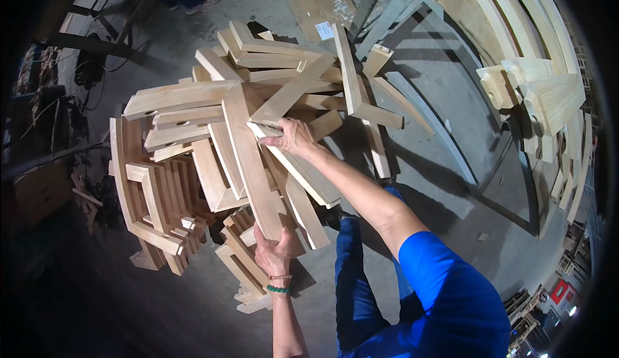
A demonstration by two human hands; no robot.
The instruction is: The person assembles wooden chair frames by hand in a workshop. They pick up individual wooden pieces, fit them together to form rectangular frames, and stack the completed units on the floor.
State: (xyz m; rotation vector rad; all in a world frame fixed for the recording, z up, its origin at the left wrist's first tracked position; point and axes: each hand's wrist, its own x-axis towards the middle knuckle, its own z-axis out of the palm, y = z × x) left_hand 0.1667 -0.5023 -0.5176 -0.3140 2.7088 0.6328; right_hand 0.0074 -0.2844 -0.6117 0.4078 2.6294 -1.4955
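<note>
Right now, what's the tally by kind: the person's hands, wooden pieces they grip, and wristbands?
Hands: 2 (left hand, right hand)
Gripped wooden pieces: 2 (left piece, right piece)
Wristbands: 2 (green band, brownish band)
Total: 6

We stretch our right arm (364,197) diagonally forward and leftward, the right hand (295,139) curled in a grip. Lower down, our left hand (272,255) grips too, its forearm (285,322) nearly vertical.
</note>
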